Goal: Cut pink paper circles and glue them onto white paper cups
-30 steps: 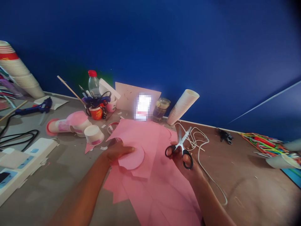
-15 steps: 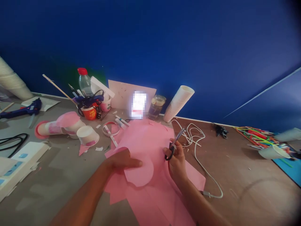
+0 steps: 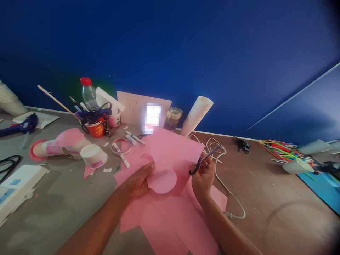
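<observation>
My left hand (image 3: 139, 180) pinches a rounded piece of pink paper (image 3: 163, 179) and holds it just above the table. My right hand (image 3: 203, 177) grips black-handled scissors (image 3: 205, 158), blades pointing up and to the right, away from the paper. Both hands hover over a pile of large pink paper sheets (image 3: 170, 219) spread on the table between my arms. A bigger pink sheet (image 3: 172, 148) rises behind the rounded piece.
White cable (image 3: 224, 177) loops right of the scissors. Paper cups (image 3: 92, 155), a tape ring (image 3: 120, 146), markers (image 3: 135, 137), a red cup of tools (image 3: 95, 128), a bottle (image 3: 87, 94) and a cup stack (image 3: 195, 115) lie behind. Straws (image 3: 281, 148) lie far right, a glue gun (image 3: 18, 125) far left.
The scissors have turned from flat and facing me to edge-on, blades pointing up-right. My left hand lifted the rounded pink piece nearer the right hand. The view shifted rightwards.
</observation>
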{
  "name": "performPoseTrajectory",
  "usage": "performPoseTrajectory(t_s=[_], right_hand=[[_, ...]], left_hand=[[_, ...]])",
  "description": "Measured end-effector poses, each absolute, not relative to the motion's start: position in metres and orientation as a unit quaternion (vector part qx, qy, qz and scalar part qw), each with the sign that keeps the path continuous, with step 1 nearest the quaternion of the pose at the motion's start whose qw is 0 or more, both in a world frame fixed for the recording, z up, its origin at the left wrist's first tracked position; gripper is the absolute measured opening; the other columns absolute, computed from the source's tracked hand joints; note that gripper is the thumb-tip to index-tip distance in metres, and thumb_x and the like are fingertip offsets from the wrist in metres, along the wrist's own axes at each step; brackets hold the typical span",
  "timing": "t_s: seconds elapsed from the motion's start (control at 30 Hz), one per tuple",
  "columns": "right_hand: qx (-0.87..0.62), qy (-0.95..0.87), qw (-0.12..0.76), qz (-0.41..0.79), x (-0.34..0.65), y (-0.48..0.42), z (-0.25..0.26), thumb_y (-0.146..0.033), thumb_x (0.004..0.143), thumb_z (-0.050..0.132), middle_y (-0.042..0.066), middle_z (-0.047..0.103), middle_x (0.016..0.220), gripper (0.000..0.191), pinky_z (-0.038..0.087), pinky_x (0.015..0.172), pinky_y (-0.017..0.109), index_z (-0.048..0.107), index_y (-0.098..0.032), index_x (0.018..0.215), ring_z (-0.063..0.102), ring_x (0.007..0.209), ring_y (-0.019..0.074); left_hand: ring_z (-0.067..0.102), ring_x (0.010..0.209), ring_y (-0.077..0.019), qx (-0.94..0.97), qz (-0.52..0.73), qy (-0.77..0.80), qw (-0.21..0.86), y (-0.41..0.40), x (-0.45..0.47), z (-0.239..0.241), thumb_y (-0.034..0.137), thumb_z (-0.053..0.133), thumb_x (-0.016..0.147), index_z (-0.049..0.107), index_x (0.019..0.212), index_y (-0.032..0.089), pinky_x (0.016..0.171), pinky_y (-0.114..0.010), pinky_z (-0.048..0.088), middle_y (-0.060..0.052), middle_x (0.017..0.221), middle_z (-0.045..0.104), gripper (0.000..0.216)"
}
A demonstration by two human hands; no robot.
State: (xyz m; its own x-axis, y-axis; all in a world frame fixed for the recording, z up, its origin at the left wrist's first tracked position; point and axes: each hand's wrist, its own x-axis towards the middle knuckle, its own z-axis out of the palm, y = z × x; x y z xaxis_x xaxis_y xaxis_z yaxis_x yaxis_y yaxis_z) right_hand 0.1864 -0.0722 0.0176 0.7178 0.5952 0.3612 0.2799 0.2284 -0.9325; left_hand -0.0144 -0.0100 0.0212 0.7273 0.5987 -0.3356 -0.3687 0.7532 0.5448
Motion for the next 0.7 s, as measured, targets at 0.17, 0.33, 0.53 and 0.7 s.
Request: performPoseTrajectory(t_s=[0.17,0.33,0.53,0.7], right_hand=[[-0.636,-0.327,0.695,0.076,0.192,-0.069,0.017,-0.032,0.070,0.067,0.009,0.060,0.100,0.049,0.050,0.071,0.034,0.049,-0.018,0.113,0.060,0.085,0.0194],[-0.632,-0.377,0.677,0.034,0.183,-0.071,0.017,-0.032,0.073,0.066,0.007,0.060,0.093,0.041,0.051,0.068,0.031,0.052,-0.017,0.108,0.061,0.079,0.0176],[-0.584,-0.507,0.630,-0.074,0.175,-0.081,0.012,-0.025,0.075,0.064,0.008,0.058,0.094,0.035,0.050,0.070,0.034,0.051,-0.019,0.107,0.059,0.081,0.0187],[-0.583,-0.530,0.612,-0.066,0.171,-0.091,0.011,-0.025,0.074,0.066,0.002,0.055,0.082,0.031,0.047,0.064,0.031,0.053,-0.020,0.101,0.055,0.069,0.0152]], left_hand=[[0.060,0.105,-0.0281,0.145,0.309,0.144,0.929,-0.010,-0.009,0.022,0.038,0.059,0.082,0.057,0.103,0.015,0.092,-0.046,0.044,-0.014,0.106,0.065,0.031],[0.061,0.102,-0.0295,0.097,0.312,0.200,0.924,-0.017,0.001,0.017,0.048,0.049,0.085,0.059,0.098,0.012,0.086,-0.049,0.048,-0.016,0.105,0.066,0.039],[0.061,0.104,-0.0284,0.070,0.312,0.224,0.921,-0.027,0.006,0.022,0.035,0.055,0.085,0.058,0.093,0.011,0.087,-0.048,0.048,-0.017,0.105,0.066,0.026],[0.063,0.099,-0.0301,0.048,0.267,0.230,0.935,-0.028,0.007,0.022,0.036,0.056,0.083,0.057,0.086,0.011,0.082,-0.049,0.050,-0.018,0.104,0.065,0.025]])
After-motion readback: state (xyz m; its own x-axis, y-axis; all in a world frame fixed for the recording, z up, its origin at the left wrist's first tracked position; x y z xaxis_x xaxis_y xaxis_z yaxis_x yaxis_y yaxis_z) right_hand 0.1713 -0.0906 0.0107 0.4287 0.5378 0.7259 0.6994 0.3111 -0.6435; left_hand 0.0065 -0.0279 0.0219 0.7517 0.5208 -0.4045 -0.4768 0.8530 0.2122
